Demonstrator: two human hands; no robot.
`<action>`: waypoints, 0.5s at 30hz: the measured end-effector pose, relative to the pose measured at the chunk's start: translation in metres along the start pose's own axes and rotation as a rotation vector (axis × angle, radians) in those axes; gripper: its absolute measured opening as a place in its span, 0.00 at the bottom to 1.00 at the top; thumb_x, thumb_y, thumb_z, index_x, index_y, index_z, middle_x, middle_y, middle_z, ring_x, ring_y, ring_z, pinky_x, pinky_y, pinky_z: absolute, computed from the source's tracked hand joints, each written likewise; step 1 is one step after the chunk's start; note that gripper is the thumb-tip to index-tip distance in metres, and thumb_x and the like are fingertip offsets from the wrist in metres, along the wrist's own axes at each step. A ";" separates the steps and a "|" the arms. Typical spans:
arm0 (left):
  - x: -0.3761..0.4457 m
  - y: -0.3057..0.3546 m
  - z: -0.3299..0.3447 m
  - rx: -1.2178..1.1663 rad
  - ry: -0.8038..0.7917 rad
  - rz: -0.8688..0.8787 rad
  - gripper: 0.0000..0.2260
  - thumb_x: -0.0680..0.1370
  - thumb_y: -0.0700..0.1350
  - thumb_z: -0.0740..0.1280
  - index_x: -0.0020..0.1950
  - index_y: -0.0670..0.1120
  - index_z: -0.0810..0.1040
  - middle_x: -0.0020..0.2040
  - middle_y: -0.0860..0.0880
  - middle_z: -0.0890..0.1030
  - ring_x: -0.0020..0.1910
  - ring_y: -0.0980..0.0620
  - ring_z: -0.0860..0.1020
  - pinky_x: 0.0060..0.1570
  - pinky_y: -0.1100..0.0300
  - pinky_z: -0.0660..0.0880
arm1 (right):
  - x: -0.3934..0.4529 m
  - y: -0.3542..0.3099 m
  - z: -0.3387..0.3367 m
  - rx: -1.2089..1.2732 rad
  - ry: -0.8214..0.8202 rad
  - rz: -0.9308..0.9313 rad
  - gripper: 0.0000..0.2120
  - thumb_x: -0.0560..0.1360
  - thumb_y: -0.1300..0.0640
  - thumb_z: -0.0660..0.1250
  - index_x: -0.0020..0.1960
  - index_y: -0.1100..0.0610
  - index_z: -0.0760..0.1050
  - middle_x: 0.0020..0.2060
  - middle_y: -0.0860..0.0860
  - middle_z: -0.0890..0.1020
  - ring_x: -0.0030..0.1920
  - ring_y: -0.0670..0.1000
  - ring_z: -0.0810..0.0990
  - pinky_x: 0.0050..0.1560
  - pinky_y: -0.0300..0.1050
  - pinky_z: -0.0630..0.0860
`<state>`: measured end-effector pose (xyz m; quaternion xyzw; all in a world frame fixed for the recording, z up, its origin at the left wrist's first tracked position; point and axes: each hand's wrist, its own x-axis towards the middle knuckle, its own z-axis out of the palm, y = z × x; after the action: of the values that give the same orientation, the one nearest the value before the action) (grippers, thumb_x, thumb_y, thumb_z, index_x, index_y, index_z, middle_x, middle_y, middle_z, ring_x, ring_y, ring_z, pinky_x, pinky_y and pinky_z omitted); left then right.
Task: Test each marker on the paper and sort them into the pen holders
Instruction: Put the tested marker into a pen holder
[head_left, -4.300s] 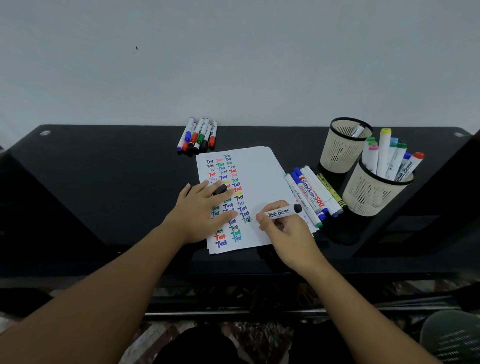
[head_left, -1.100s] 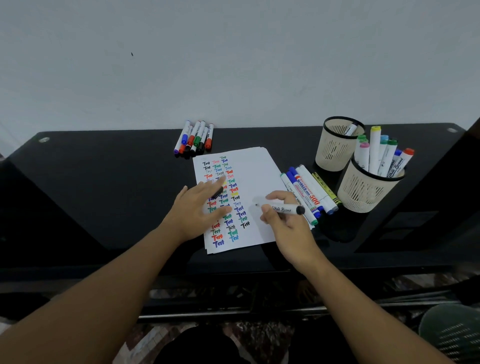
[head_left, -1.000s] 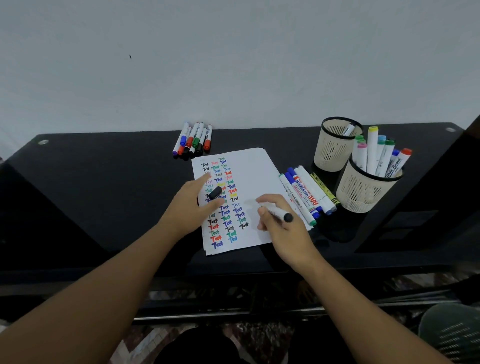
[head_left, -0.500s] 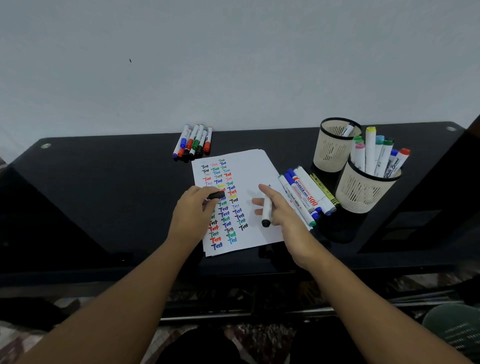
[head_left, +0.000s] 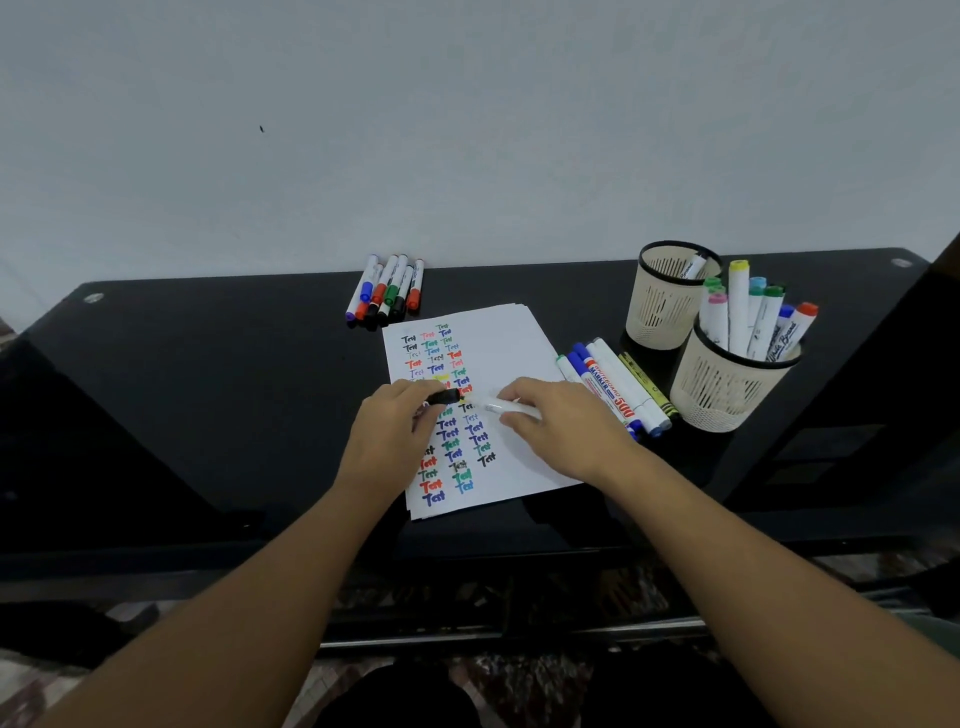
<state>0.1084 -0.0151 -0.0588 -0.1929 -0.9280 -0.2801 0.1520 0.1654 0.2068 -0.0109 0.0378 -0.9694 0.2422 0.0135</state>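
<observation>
My left hand (head_left: 387, 439) pinches a black marker cap (head_left: 444, 397) over the white paper (head_left: 511, 353), which carries columns of coloured "Test" words. My right hand (head_left: 563, 428) grips a white whiteboard marker (head_left: 506, 408), its tip end pointing left at the cap. Cap and marker tip are almost touching. Two beige mesh pen holders stand at the right: the far holder (head_left: 662, 312) has one marker in it, and the near holder (head_left: 719, 392) is filled with several markers.
Several thin markers (head_left: 387, 291) lie in a bunch at the back of the black glass table (head_left: 208, 374), by the wall. Several thicker markers (head_left: 615, 387) lie between the paper and the holders. The table's front edge is just below the paper.
My right hand stopped writing, lifted the marker and turned it so its tip points left. My left hand raised the cap off the paper, and both hands came together.
</observation>
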 end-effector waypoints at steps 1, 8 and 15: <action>0.000 0.000 0.000 0.001 0.001 0.007 0.13 0.82 0.47 0.67 0.67 0.50 0.79 0.57 0.52 0.81 0.55 0.55 0.76 0.53 0.62 0.69 | 0.001 -0.001 -0.001 -0.008 0.017 -0.012 0.13 0.83 0.46 0.64 0.67 0.45 0.76 0.56 0.47 0.84 0.52 0.50 0.80 0.52 0.52 0.79; -0.003 -0.001 0.000 -0.003 0.007 0.146 0.12 0.81 0.44 0.69 0.64 0.48 0.81 0.55 0.51 0.83 0.53 0.52 0.77 0.53 0.56 0.73 | 0.008 0.003 0.005 -0.044 0.033 -0.093 0.13 0.83 0.47 0.65 0.68 0.44 0.77 0.54 0.49 0.83 0.51 0.50 0.77 0.46 0.45 0.70; -0.006 0.001 -0.001 0.003 0.002 0.200 0.13 0.81 0.43 0.69 0.66 0.46 0.81 0.56 0.49 0.84 0.53 0.49 0.79 0.53 0.57 0.73 | 0.013 -0.002 0.007 -0.111 0.025 -0.147 0.13 0.84 0.47 0.63 0.68 0.44 0.73 0.57 0.46 0.82 0.53 0.48 0.78 0.56 0.52 0.76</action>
<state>0.1144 -0.0163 -0.0599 -0.2842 -0.9044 -0.2621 0.1806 0.1528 0.2009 -0.0159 0.1048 -0.9758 0.1867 0.0453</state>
